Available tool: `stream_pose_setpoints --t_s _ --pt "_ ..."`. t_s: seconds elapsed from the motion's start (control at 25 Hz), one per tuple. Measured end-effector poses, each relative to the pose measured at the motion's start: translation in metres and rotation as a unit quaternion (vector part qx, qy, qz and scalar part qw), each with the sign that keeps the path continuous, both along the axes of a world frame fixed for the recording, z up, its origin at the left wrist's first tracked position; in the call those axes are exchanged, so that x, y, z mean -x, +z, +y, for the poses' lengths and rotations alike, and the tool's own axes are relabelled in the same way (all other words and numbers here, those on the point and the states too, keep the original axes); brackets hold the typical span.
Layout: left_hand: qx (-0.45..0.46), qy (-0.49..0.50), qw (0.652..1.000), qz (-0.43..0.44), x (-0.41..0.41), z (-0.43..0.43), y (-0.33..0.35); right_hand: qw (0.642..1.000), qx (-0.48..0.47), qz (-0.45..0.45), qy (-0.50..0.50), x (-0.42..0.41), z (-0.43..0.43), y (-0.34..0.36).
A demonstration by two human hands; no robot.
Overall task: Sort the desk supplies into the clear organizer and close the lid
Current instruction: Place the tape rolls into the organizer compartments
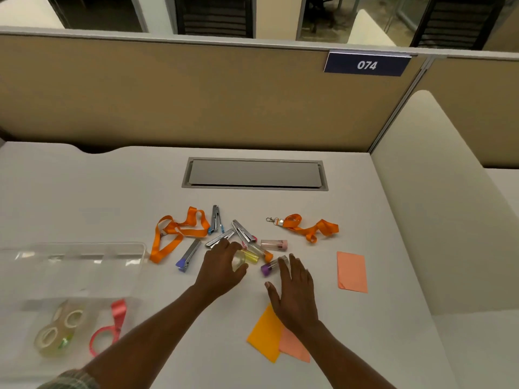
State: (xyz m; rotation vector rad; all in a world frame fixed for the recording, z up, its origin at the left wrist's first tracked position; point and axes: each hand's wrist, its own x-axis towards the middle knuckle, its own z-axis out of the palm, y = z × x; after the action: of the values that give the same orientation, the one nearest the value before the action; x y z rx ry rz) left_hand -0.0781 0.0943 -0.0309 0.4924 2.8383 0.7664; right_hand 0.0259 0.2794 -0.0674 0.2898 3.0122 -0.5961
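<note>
My left hand (224, 265) fingers curl around a clear tape roll (239, 261) on the tabletop (365, 209) — right hand (295, 293) spread flat, touching the purple-capped tube (270, 267); clear organizer (84, 265) sits far left.

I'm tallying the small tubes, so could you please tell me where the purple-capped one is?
In the head view, the purple-capped tube lies on the desk just right of centre, at the right hand's fingertips.
</note>
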Motion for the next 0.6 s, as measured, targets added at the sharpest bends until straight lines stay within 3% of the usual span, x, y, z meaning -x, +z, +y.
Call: stream_pose_setpoints --t_s 0.32,0.6 --pt "0.005 0.085 0.996 0.007 -0.067 -0.126 0.017 0.975 -0.018 -0.042 0.218 -0.032 -0.126 -0.022" --pt "-0.005 0.144 0.989 0.044 -0.108 -0.242 0.031 0.988 -0.061 -0.057 0.129 -0.034 -0.186 -0.035"
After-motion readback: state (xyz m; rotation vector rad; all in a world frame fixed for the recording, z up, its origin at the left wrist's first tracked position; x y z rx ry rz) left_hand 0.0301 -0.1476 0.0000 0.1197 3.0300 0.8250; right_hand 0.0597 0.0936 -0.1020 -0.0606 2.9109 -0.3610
